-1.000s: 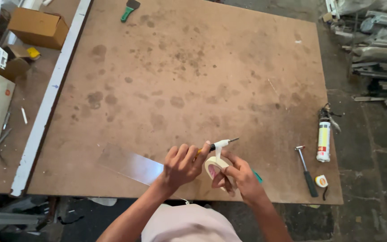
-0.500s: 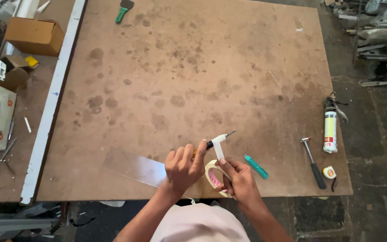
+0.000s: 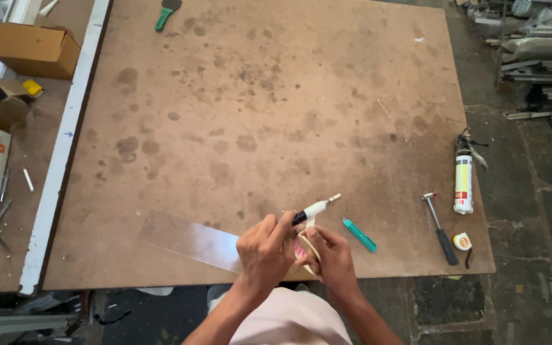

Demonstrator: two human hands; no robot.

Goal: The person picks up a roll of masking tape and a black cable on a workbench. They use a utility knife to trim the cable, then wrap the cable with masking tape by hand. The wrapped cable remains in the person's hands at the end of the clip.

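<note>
Head view, looking down on a stained brown workboard (image 3: 257,115). Near the 6 o'clock edge: left hand (image 3: 264,250) clenched around a small tool (image 3: 314,209), tip slanting out toward 2 o'clock for wrapping; right hand (image 3: 330,257) grasping a roll of masking tape (image 3: 303,250), kept touching the tool so tape can feed on. Clear strip (image 3: 190,241) at 9 o'clock of the hands. Green cutter (image 3: 360,234), hammer (image 3: 439,228), sealant tube (image 3: 462,179) parked toward 3 o'clock, within reach.
</note>
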